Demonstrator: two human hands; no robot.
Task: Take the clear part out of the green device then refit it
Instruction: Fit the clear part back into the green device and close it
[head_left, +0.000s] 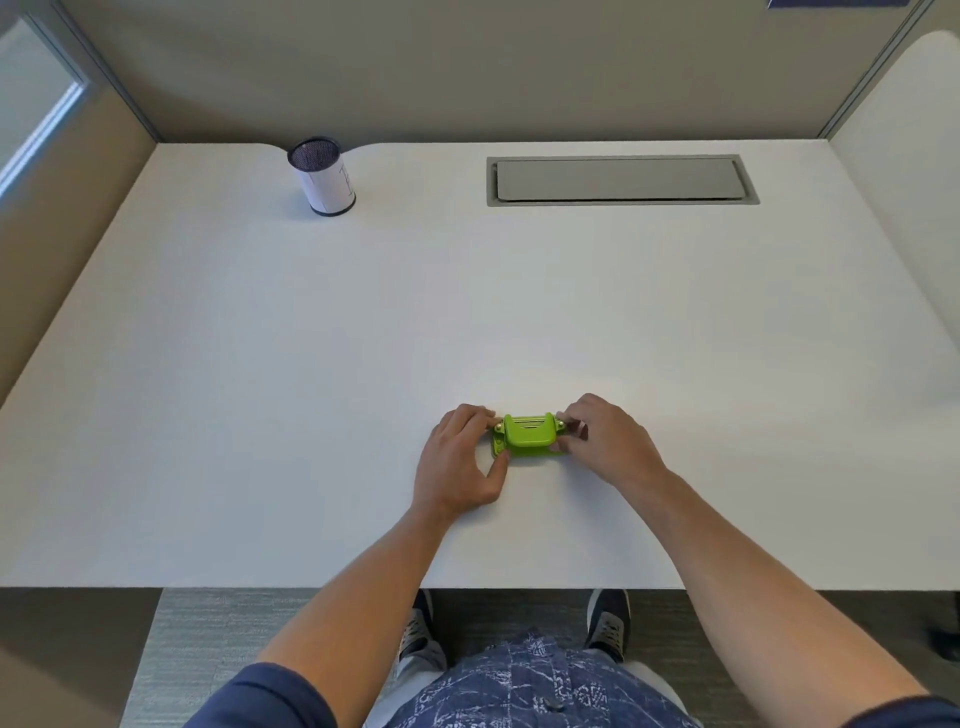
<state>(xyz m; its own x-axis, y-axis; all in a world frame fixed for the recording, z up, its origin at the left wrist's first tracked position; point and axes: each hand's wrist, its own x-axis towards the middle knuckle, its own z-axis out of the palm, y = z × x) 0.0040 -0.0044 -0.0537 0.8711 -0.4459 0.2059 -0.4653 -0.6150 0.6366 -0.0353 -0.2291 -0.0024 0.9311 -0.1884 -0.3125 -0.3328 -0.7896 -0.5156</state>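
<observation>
The white desk (311, 364) carries a mesh pen cup (323, 176) near its far left corner. Toward the near edge lies the green device (527, 435), long axis running left to right. The left hand (462, 462) pinches its left end; the right hand (605, 441) grips its right end. The clear part is probably hidden.

Open white desk (260, 389) all round — only the mesh cup (322, 176) far left and the cable hatch (621, 180) at the back.

Green device (528, 435) lies flat (clear part unseen) near the table's front edge.
</observation>
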